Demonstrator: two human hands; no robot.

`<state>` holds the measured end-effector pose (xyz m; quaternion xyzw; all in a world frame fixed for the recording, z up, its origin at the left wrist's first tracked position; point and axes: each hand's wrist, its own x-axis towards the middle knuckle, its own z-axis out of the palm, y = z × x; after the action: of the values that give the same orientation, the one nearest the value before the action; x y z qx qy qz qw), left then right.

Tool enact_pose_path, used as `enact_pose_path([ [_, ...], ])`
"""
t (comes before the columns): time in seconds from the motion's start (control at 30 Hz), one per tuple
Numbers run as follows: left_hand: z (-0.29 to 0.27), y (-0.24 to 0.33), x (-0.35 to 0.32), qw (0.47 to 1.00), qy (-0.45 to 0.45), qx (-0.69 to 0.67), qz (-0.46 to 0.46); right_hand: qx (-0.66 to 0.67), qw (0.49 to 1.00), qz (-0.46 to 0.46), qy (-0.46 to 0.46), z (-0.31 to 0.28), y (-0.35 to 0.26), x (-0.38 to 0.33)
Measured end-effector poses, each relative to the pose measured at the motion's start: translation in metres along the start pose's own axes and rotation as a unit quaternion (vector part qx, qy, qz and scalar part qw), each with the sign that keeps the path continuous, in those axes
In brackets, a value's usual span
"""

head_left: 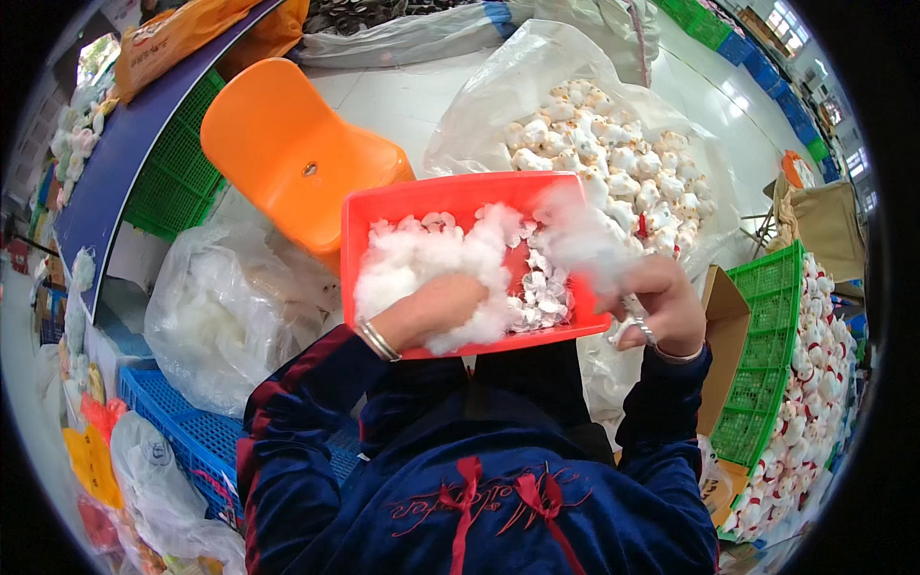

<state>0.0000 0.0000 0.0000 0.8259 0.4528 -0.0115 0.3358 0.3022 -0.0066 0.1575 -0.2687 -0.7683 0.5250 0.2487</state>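
A red plastic tub (460, 187) sits at my lap. White fibre stuffing (431, 254) fills its left side, and small pale, shiny pieces (541, 292) lie on its right. My left hand (436, 309) is curled down into the stuffing, its fingertips buried. Over the tub's right rim is my right hand (661, 305), fingers bent, with a blurred tuft of stuffing (580, 235) at the fingertips. Silvery metal (634, 311) shows among those fingers; whether it is a ring or a tool handle, I cannot tell.
Beyond the tub, a clear bag (565, 53) holds many small white stuffed pieces (632, 163). An orange chair (297, 153) stands far left, above a plastic bag (235, 307) of stuffing. A blue crate (187, 422) is at left; a green crate (767, 355) and cardboard box (724, 331) at right.
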Motion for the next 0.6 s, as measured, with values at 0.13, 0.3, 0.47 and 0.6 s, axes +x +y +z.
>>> enact_pose_path([
  [0.13,-0.057,0.013,-0.044,0.977,0.088,-0.192,-0.025,-0.018,1.0,-0.003,0.006,0.006,0.005,-0.007],
  [0.3,-0.057,0.025,-0.057,0.651,0.332,-0.671,0.124,-0.071,0.996,0.032,-0.041,0.033,0.014,0.015],
  [0.47,-0.06,0.079,-0.057,0.509,0.323,-0.786,0.14,-0.093,0.991,0.075,-0.067,0.05,0.019,0.03],
  [0.6,-0.057,0.071,-0.057,0.5,0.32,-0.793,0.139,-0.153,0.983,0.07,-0.069,0.055,0.013,0.027],
])
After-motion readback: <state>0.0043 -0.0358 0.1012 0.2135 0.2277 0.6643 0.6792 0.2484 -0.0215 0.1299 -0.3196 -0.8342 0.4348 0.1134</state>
